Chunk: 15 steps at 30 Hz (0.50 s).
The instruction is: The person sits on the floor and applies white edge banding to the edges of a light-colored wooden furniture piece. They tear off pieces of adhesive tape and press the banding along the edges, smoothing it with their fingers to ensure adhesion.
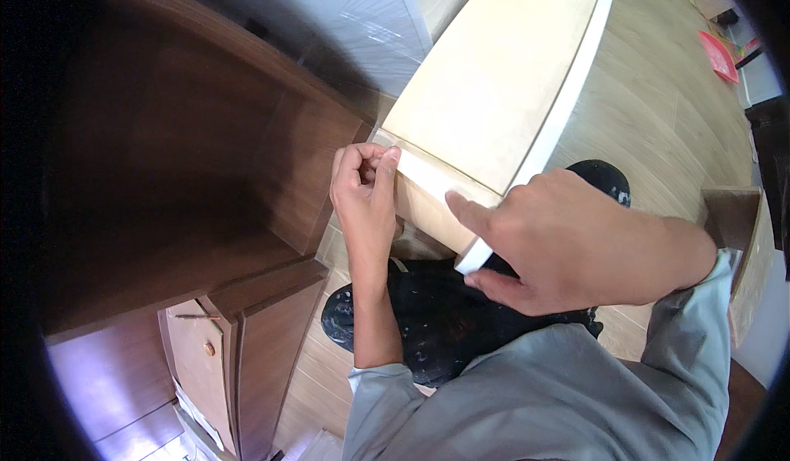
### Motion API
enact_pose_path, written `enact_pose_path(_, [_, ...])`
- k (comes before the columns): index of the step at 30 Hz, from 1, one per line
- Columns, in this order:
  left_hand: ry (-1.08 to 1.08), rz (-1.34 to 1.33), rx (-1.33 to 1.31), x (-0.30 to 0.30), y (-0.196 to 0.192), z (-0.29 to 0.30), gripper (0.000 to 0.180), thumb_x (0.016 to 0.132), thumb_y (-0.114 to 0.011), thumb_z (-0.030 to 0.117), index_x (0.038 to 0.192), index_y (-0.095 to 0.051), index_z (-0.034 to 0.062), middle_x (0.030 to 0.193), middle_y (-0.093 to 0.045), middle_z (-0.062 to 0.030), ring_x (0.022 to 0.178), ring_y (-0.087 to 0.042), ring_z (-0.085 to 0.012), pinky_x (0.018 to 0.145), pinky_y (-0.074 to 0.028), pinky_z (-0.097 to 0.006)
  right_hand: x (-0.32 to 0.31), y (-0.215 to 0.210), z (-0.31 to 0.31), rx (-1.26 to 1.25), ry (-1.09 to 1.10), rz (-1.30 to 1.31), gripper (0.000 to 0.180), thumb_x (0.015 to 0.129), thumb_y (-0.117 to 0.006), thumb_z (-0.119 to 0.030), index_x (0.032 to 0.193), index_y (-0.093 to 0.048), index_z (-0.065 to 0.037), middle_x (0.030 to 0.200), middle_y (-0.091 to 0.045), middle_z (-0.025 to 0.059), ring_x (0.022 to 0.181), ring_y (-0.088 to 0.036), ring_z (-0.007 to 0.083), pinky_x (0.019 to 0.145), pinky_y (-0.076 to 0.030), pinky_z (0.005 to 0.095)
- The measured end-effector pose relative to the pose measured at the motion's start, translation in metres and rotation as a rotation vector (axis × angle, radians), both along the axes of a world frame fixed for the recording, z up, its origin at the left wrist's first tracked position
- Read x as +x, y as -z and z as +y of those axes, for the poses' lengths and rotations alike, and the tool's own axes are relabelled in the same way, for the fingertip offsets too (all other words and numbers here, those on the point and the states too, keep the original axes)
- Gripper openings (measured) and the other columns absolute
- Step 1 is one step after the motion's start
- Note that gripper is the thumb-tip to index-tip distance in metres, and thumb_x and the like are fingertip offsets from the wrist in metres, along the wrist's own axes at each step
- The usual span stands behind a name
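A long pale wooden panel (pixel 494 66) extends away from me, bordered on its right by a white edge (pixel 568 103). Across its near end runs a narrow white strip (pixel 424 169), above a light brown wooden face (pixel 432 214). My left hand (pixel 366 185) pinches the strip's left end between thumb and bent fingers. Over the near right corner lies my right hand (pixel 559 243), index finger stretched onto the strip. Its thumb is spread apart, beside the protruding end of the white edge; the other fingers are mostly hidden.
To the left stands a large dark brown open cabinet (pixel 189 132), with a smaller wooden piece (pixel 271 354) below it. A red dustpan-like object (pixel 718 56) lies on the wood-look floor (pixel 658 107) at far right. A wooden box-like piece (pixel 745 247) stands near my right elbow.
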<state>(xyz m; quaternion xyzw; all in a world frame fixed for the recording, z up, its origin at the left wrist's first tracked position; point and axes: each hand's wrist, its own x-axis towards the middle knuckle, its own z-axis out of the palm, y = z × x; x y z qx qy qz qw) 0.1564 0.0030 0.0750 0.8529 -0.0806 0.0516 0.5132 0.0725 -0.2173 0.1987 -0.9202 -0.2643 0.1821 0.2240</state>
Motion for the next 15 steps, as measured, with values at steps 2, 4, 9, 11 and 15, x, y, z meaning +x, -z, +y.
enact_pose_path(2, [-0.025,0.010,0.007,0.002,0.002,-0.001,0.013,0.100,-0.074,0.008,0.100,-0.068,-0.0038,0.091,-0.060,-0.0054,0.080,-0.055,-0.0122,0.075,-0.048,-0.028,0.022,-0.001,-0.008,0.024,-0.127,0.133,0.069,0.095,-0.075,-0.035,0.139,-0.057,0.014,0.062,-0.067,0.0170,0.061,-0.070,0.0398,0.059,-0.057,0.0459])
enact_pose_path(4, [-0.046,-0.007,-0.008,0.004,0.005,-0.003,0.012,0.100,-0.073,0.007,0.101,-0.069,-0.0038,0.091,-0.060,-0.0061,0.080,-0.055,-0.0127,0.075,-0.047,-0.028,0.038,-0.002,-0.017,0.069,-0.147,0.348,0.075,0.094,-0.075,-0.040,0.143,-0.053,0.013,0.062,-0.066,0.0161,0.063,-0.072,0.0399,0.059,-0.057,0.0452])
enact_pose_path(9, [-0.069,-0.108,0.045,0.002,0.008,-0.007,0.008,0.100,-0.073,0.004,0.102,-0.070,-0.0032,0.094,-0.062,-0.0072,0.082,-0.058,-0.0133,0.076,-0.048,-0.028,0.054,0.013,-0.022,0.205,-0.143,0.387,0.076,0.095,-0.076,-0.040,0.147,-0.052,0.010,0.058,-0.064,0.0127,0.058,-0.071,0.0361,0.055,-0.054,0.0407])
enact_pose_path(11, [-0.036,-0.103,0.027,0.001,0.007,-0.007,0.008,0.098,-0.075,0.003,0.101,-0.070,-0.0028,0.095,-0.063,-0.0073,0.082,-0.059,-0.0136,0.076,-0.049,-0.029,0.058,0.018,-0.025,0.261,-0.138,0.404,0.076,0.095,-0.076,-0.040,0.146,-0.052,0.011,0.057,-0.063,0.0117,0.055,-0.070,0.0350,0.053,-0.054,0.0395])
enact_pose_path(15, [-0.023,-0.107,0.021,0.003,0.006,-0.004,0.009,0.095,-0.078,0.001,0.100,-0.071,-0.0019,0.095,-0.064,-0.0076,0.082,-0.060,-0.0140,0.075,-0.049,-0.028,0.066,0.021,-0.028,0.300,-0.151,0.437,0.075,0.094,-0.074,-0.038,0.144,-0.052,0.014,0.055,-0.061,0.0111,0.052,-0.069,0.0344,0.051,-0.053,0.0389])
